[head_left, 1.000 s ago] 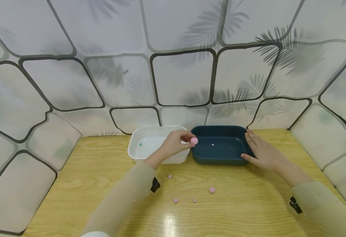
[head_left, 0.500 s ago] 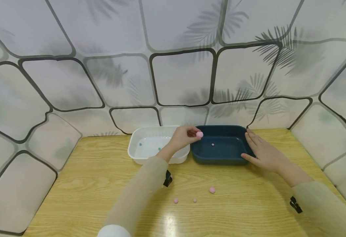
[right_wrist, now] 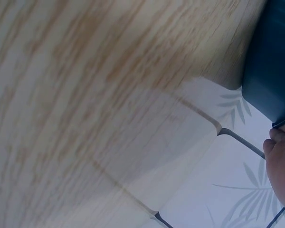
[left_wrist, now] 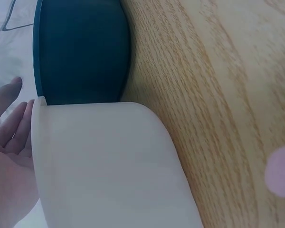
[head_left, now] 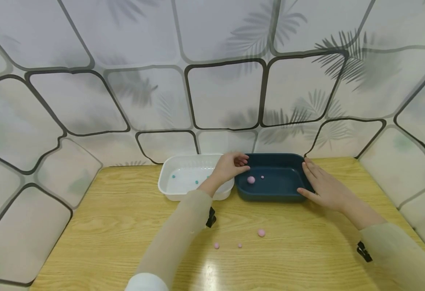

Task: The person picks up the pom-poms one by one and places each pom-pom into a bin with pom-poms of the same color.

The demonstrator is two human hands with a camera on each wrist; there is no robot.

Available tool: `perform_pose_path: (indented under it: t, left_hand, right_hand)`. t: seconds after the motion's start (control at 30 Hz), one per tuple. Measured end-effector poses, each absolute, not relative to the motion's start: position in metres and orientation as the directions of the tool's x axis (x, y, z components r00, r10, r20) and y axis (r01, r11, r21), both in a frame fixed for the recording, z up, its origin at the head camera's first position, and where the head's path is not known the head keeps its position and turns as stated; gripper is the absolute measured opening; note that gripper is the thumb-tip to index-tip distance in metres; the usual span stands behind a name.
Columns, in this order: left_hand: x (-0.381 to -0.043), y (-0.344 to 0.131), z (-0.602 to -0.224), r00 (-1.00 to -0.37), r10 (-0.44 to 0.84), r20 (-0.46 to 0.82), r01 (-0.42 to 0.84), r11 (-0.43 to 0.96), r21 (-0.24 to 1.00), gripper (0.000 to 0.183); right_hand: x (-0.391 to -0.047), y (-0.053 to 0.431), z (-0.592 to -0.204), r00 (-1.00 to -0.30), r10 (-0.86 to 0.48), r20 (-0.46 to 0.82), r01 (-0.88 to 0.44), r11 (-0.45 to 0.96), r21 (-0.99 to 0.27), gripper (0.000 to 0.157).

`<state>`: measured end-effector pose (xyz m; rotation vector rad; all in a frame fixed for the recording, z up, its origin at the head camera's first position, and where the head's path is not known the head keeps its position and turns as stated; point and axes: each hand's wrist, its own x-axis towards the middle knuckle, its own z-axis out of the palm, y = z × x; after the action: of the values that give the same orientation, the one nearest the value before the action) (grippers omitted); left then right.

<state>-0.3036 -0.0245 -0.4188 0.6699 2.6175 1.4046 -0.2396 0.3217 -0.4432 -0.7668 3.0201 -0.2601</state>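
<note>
My left hand (head_left: 228, 167) hovers over the left rim of the dark blue tray (head_left: 275, 198), its thumb and fingers apart with nothing between them. Just below the fingertips, a large pink ball (head_left: 250, 180) is inside this tray, and a tiny pink ball (head_left: 262, 177) lies to its right. My right hand (head_left: 323, 186) rests with extended fingers against the tray's right end. In the left wrist view the left hand (left_wrist: 12, 142) shows behind the white tray's rim, fingers loosely bent.
A white tray (head_left: 168, 190) with several small teal balls (head_left: 196, 182) stands left against the blue one. On the wooden table (head_left: 125, 218) in front lie pink balls (head_left: 261, 233) of differing sizes. A patterned wall (head_left: 223, 97) rises behind the trays.
My left hand has moved right from over the white tray to the blue tray's edge and let go of the large pink ball, which is now in the blue tray. The right hand stays put.
</note>
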Motion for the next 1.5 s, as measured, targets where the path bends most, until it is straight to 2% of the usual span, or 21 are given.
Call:
perform_pose_path:
  t: [0.57, 0.9, 1.5]
  left_hand:
    - [-0.297, -0.039, -0.417, -0.889, 0.436, 0.142, 0.343, 0.427, 0.837, 0.034]
    - [-0.28, -0.059, -0.412, -0.863, 0.479, 0.159, 0.391, 0.435, 0.811, 0.036]
    - [-0.249, -0.109, -0.419, -0.878, 0.455, 0.15, 0.369, 0.443, 0.817, 0.03]
  right_hand:
    - [-0.24, 0.325, -0.444, -0.882, -0.471, 0.025, -0.468, 0.87, -0.155, 0.098]
    - [-0.242, 0.324, -0.446, -0.88, -0.474, 0.032, -0.474, 0.869, -0.143, 0.098]
    - [-0.242, 0.323, -0.446, -0.878, -0.477, 0.036, -0.477, 0.865, -0.155, 0.097]
